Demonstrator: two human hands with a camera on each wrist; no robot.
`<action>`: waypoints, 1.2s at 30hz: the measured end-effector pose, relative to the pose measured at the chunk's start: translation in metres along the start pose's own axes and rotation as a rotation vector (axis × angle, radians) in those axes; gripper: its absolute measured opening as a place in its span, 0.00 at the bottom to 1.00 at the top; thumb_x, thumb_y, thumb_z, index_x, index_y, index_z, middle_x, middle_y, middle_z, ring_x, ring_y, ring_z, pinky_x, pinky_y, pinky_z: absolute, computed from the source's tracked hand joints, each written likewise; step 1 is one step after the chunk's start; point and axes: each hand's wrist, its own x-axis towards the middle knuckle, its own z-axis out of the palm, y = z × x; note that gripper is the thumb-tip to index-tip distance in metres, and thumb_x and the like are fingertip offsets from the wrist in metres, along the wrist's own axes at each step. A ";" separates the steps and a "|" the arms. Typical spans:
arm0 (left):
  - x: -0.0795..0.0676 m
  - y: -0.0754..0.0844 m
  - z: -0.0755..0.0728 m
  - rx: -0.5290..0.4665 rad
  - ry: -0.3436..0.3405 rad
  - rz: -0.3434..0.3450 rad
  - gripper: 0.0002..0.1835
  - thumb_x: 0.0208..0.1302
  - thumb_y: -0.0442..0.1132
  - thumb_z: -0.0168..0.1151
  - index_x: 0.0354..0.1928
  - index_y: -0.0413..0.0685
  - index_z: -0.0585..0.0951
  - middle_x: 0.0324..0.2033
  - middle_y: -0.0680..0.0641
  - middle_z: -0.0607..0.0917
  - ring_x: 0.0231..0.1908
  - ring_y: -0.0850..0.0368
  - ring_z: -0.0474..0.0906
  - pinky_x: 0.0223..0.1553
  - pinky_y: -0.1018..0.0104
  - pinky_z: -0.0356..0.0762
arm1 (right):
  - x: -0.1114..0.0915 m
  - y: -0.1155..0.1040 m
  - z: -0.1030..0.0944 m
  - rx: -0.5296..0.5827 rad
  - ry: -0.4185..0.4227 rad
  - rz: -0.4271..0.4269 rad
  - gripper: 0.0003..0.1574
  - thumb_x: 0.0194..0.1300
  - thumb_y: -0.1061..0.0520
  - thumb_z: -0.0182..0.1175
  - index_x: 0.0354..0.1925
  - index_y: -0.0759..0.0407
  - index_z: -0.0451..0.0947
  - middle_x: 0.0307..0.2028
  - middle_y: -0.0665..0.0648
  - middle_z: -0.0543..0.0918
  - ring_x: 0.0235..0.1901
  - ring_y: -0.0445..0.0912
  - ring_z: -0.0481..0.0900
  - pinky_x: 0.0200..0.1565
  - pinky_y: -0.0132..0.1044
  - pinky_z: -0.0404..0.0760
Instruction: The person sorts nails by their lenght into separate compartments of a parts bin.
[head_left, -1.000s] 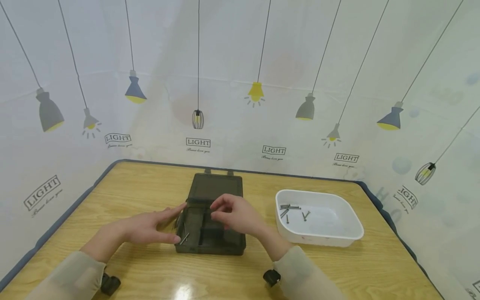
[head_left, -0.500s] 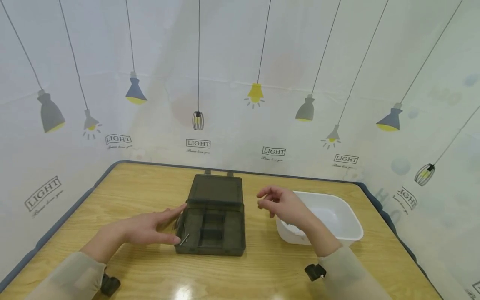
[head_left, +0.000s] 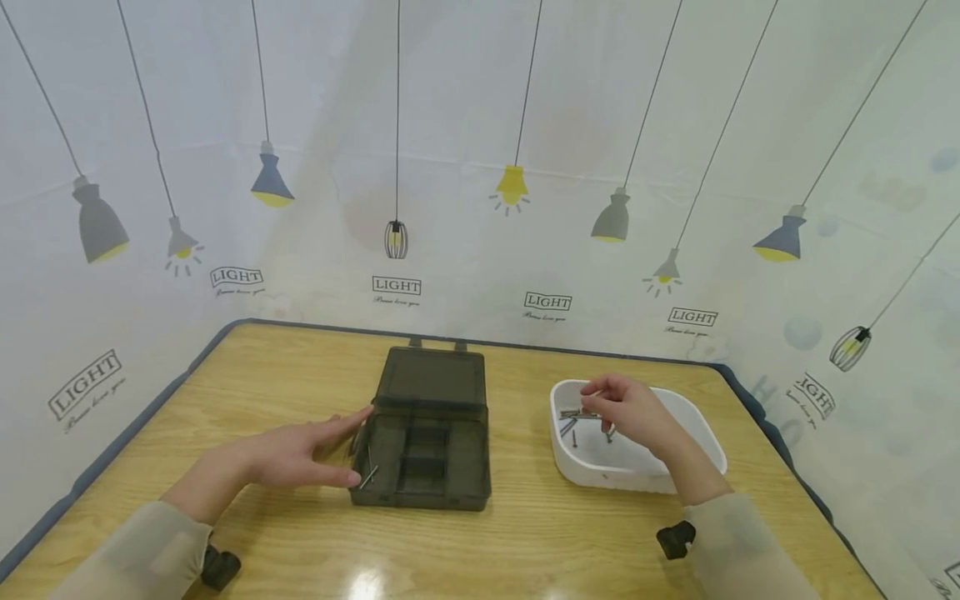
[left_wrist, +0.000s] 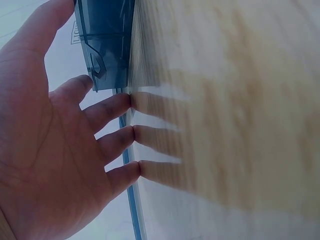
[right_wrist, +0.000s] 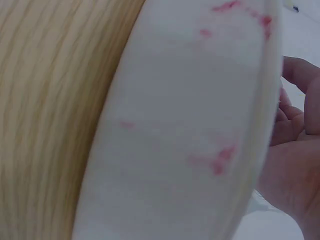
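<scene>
My left hand (head_left: 300,454) rests against the left side of a dark see-through plastic case (head_left: 468,467). Its thumb lies by the near left corner, its fingers stretched along the side; in the left wrist view those fingertips (left_wrist: 134,132) touch the table. The case's lid (head_left: 431,375) is folded back, and a few thin metal screws (head_left: 367,477) lie in its left compartment. Over the left part of a white tray (head_left: 697,437) hangs my right hand (head_left: 633,412), fingers loosely bent above several screws (head_left: 573,425). Nothing shows between its fingertips; the tray wall partly hides this hand in the right wrist view.
Both containers stand on a wood-grain table (head_left: 517,542), with a strip of bare wood between them. A white cloth (head_left: 465,108) printed with lamps hangs behind the table's dark edge. Red marks (right_wrist: 222,160) stain the tray's outer wall.
My right hand has moved from above the case across to the right and now hovers over the screws in the tray. The left hand and the case have stayed put.
</scene>
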 end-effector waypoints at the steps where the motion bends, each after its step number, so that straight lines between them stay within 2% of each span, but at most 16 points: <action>1: 0.000 0.000 0.000 -0.001 -0.001 0.002 0.55 0.74 0.69 0.65 0.91 0.65 0.46 0.88 0.45 0.57 0.87 0.27 0.45 0.80 0.19 0.51 | 0.001 0.005 -0.002 -0.005 0.001 0.017 0.22 0.82 0.50 0.64 0.62 0.64 0.80 0.52 0.65 0.91 0.33 0.47 0.82 0.37 0.41 0.83; 6: 0.000 0.000 0.000 -0.003 -0.007 0.001 0.55 0.75 0.69 0.65 0.91 0.65 0.46 0.88 0.44 0.57 0.87 0.27 0.45 0.80 0.20 0.51 | 0.007 0.021 -0.009 -0.035 -0.027 0.084 0.23 0.82 0.49 0.63 0.64 0.63 0.80 0.54 0.65 0.90 0.36 0.49 0.83 0.38 0.38 0.78; 11: -0.001 -0.001 0.000 -0.008 -0.004 0.001 0.55 0.75 0.69 0.65 0.91 0.64 0.46 0.88 0.43 0.57 0.87 0.27 0.45 0.80 0.20 0.51 | 0.009 0.031 -0.011 -0.069 -0.052 0.116 0.21 0.82 0.51 0.64 0.64 0.61 0.81 0.47 0.62 0.88 0.37 0.50 0.83 0.35 0.37 0.76; 15: -0.001 -0.002 0.000 -0.007 -0.001 0.001 0.55 0.75 0.69 0.65 0.91 0.65 0.46 0.88 0.44 0.57 0.87 0.27 0.45 0.80 0.20 0.51 | 0.011 0.039 -0.013 -0.092 -0.053 0.123 0.19 0.81 0.53 0.65 0.63 0.60 0.83 0.44 0.61 0.87 0.36 0.49 0.82 0.36 0.39 0.76; 23: 0.000 -0.003 0.000 -0.005 0.002 0.000 0.55 0.74 0.69 0.65 0.91 0.66 0.46 0.88 0.45 0.56 0.87 0.27 0.44 0.80 0.19 0.48 | 0.014 0.061 -0.027 -0.143 -0.027 0.205 0.17 0.80 0.53 0.65 0.61 0.58 0.85 0.44 0.57 0.87 0.37 0.49 0.81 0.37 0.40 0.81; 33: -0.001 0.001 0.000 -0.010 0.001 0.003 0.56 0.74 0.68 0.66 0.91 0.64 0.46 0.88 0.43 0.57 0.86 0.26 0.44 0.80 0.19 0.48 | 0.013 0.067 -0.025 -0.177 -0.060 0.180 0.15 0.79 0.56 0.66 0.58 0.58 0.87 0.35 0.55 0.88 0.33 0.47 0.83 0.36 0.38 0.81; 36: -0.001 0.002 0.000 -0.017 -0.004 0.000 0.55 0.74 0.68 0.66 0.91 0.64 0.46 0.88 0.43 0.56 0.87 0.26 0.44 0.80 0.20 0.48 | 0.016 0.065 -0.021 -0.190 -0.072 0.164 0.17 0.79 0.55 0.66 0.61 0.58 0.86 0.33 0.55 0.87 0.32 0.47 0.83 0.36 0.39 0.81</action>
